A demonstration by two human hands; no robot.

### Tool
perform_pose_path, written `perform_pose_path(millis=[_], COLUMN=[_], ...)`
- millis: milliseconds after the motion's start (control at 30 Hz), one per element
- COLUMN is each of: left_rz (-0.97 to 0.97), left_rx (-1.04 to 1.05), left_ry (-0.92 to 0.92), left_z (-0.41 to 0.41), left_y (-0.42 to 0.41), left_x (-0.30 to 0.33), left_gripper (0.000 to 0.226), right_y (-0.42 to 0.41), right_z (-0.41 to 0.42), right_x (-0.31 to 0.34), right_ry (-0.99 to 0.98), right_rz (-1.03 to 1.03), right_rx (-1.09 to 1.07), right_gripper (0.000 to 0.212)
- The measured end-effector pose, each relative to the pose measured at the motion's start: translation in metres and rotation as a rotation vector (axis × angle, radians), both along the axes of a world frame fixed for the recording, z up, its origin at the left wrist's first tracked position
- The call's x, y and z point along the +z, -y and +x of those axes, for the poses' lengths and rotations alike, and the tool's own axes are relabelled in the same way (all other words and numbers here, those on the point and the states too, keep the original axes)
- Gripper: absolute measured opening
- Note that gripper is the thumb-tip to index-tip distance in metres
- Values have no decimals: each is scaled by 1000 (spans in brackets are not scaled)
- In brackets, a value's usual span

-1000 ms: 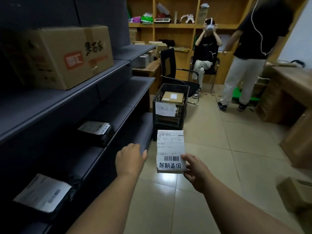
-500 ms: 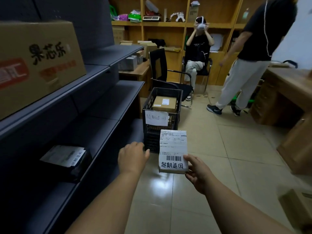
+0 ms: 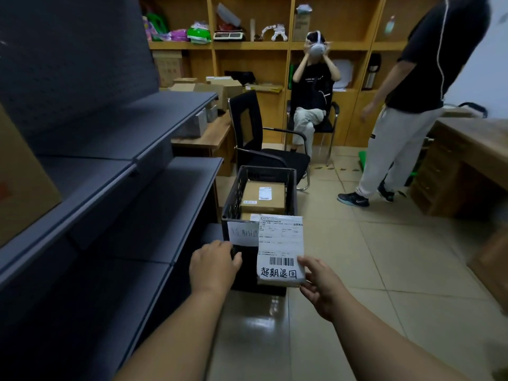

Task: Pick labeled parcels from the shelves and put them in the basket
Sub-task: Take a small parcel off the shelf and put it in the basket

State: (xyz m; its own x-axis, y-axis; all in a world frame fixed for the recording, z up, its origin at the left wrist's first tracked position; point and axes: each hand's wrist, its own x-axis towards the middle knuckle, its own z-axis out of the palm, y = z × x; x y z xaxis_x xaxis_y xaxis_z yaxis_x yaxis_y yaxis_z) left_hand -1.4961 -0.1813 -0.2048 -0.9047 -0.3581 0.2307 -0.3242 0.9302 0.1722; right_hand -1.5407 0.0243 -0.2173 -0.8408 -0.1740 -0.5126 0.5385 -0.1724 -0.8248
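My right hand pinches the lower right corner of a flat parcel whose white label carries a barcode and handwritten characters. It is held upright just in front of the black plastic basket on the floor. The basket has a paper sign on its front wall and a brown labeled box inside. My left hand is curled into a fist left of the parcel, close to the basket's front, with nothing visible in it. The dark grey shelves run along my left.
A large cardboard box sits on a shelf at far left. A black office chair stands behind the basket. One person sits at the back and another stands at right beside a wooden desk.
I have walked forward along the shelves, so the basket is much closer. The shelf parcels have passed out of view. My hands and the held parcel keep their pose.
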Motion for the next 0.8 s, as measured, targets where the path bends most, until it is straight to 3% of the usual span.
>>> perform_pose_path(millis=[800], left_rz=[84], left_rx=[92], left_ry=[14], left_z=[-357], left_y=[21], left_x=[-38], left_gripper=[28], right_y=[35], right_z=[-372], right_x=[-26], right_ry=[28], right_rz=[-22], right_rx=[99], right_gripper=[24])
